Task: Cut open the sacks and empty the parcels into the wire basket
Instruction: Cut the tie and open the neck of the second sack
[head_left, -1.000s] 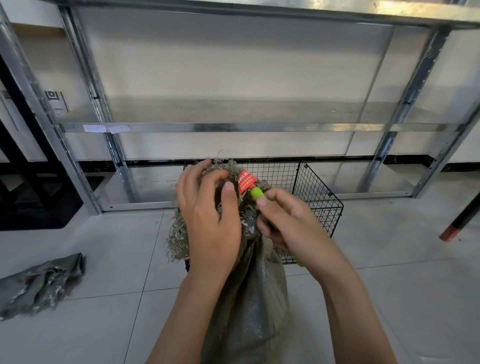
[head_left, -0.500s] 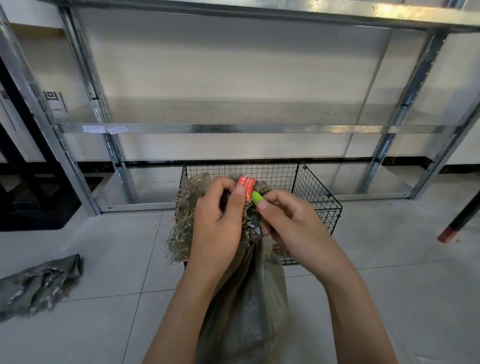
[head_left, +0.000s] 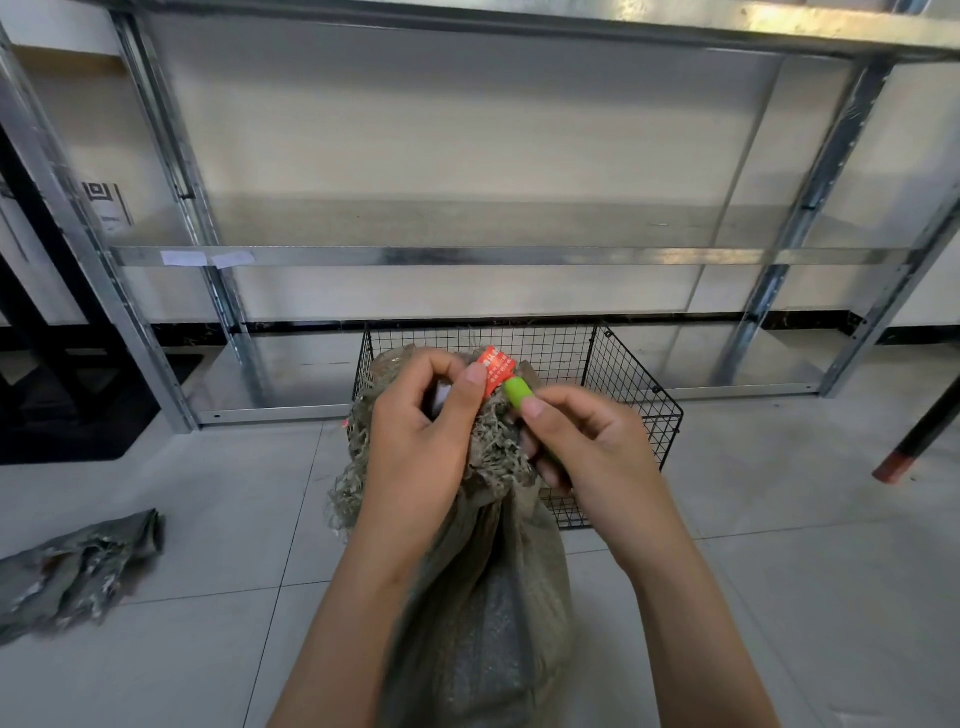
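Tiled floor, metal shelving, one wire basket, two sacks (flat sack aside, upright sack held), left hand fingers clenching its neck, right hand gripping green cutter.

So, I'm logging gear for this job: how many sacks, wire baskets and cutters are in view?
Sacks: 2 (upright sack, crumpled sack on the floor)
Wire basket: 1
Green cutter: 1
Total: 4

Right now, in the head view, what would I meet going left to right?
Crumpled sack, left hand gripping the upright sack, orange tag, green-handled cutter, right hand holding it, red-tipped leg.
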